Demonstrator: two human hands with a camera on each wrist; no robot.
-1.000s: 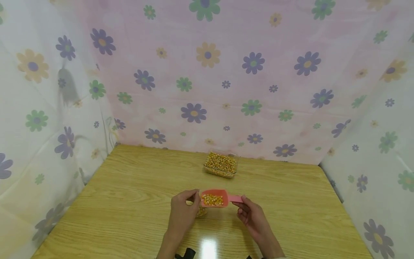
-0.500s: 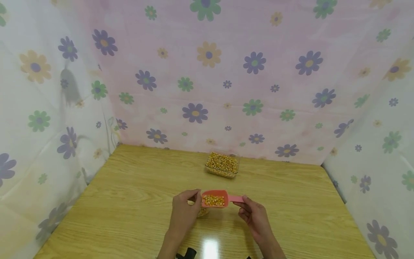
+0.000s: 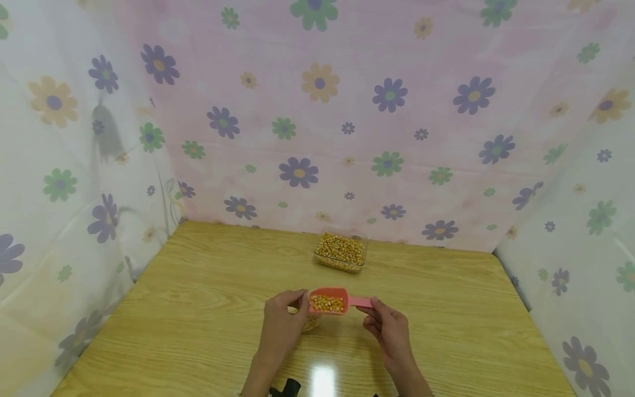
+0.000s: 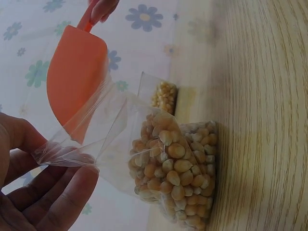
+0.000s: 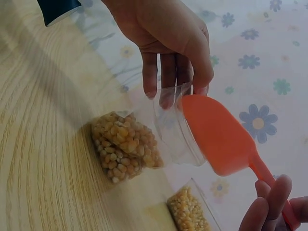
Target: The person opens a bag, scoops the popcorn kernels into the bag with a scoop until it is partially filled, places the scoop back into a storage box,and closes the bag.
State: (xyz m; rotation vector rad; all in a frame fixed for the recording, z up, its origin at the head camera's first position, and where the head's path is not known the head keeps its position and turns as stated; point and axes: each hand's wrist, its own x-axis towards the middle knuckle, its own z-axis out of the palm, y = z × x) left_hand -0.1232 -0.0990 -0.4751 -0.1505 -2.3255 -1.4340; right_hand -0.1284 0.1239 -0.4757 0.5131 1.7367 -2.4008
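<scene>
My left hand (image 3: 284, 322) pinches the top edge of a clear plastic bag (image 4: 115, 139) between thumb and fingers. Corn kernels (image 4: 175, 173) fill the lower part of the bag, which stands on the table. By its handle, my right hand (image 3: 392, 331) holds a pink-red scoop (image 3: 347, 295) with corn kernels lying in it. The scoop's front lip is at the bag's mouth, close to my left fingertips, as the right wrist view shows. In the head view my left hand hides most of the bag.
A clear rectangular container (image 3: 341, 269) of corn kernels stands farther back on the wooden table (image 3: 223, 275). Flower-patterned cloth (image 3: 347, 110) hangs behind the table and on both sides. A dark object (image 3: 291, 387) shows at the bottom edge of the head view.
The scoop and my right hand have risen very slightly in the last half second. My left hand keeps its place at the bag, and the back container has not moved.
</scene>
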